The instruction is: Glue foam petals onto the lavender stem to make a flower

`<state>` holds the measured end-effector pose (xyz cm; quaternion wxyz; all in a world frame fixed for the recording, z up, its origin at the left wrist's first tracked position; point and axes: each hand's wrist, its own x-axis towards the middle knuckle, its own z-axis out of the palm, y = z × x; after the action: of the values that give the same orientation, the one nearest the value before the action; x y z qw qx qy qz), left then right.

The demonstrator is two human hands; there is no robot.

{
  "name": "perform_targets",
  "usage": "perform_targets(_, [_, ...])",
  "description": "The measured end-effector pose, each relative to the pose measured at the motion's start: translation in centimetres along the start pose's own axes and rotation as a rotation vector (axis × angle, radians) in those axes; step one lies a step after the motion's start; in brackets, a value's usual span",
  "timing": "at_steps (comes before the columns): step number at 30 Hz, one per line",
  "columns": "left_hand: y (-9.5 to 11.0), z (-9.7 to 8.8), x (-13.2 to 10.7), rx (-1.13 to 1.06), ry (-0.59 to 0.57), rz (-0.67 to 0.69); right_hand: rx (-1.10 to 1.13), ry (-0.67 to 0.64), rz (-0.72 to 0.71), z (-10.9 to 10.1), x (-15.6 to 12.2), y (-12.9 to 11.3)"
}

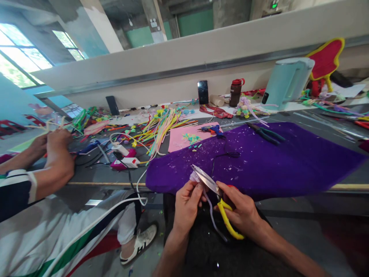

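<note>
My left hand (186,202) pinches a small pale lilac fuzzy piece (194,176) just over the front edge of the purple cloth (253,165). A thin lilac pipe cleaner (211,211) hangs down from between my hands. In my right hand (240,206) is a pair of scissors (208,181) with yellow handles, its metal blades pointing up and left. The blades lie right beside the lilac piece; whether they touch it I cannot tell. Part of the right fingers is hidden behind the handles.
A glue gun (211,130) lies on a pink sheet (175,140) with small cut bits. Pliers (266,134) rest on the cloth. Coloured pipe cleaners (164,129), a power strip (127,163), a phone (203,92), a bottle (235,93) and a kettle (288,82) stand around. At left works another person (57,154).
</note>
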<state>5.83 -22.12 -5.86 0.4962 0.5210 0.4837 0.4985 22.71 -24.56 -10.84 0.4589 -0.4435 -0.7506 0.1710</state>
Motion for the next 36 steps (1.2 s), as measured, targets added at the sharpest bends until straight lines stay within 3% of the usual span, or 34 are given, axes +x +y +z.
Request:
perform_targets(14, [0.1,-0.1,0.0,-0.005,0.003,-0.010,-0.010,-0.001,0.011,0.0,0.0,0.1])
perform_targets(20, [0.2,-0.1,0.3,-0.071,0.027,-0.023,0.106,-0.064,0.187,-1.0,0.6,-1.2])
perform_targets(26, [0.6,-0.2,0.7,-0.340,0.014,-0.143,0.317,-0.120,0.361,-1.7,1.0,-1.8])
perform_targets(31, [0.9,-0.1,0.6,-0.443,-0.013,-0.201,0.219,-0.132,0.363,-1.6,1.0,-2.1])
perform_targets(36, [0.6,0.1,0.5,-0.467,-0.009,-0.221,0.079,-0.119,0.273,-1.4,1.0,-2.6])
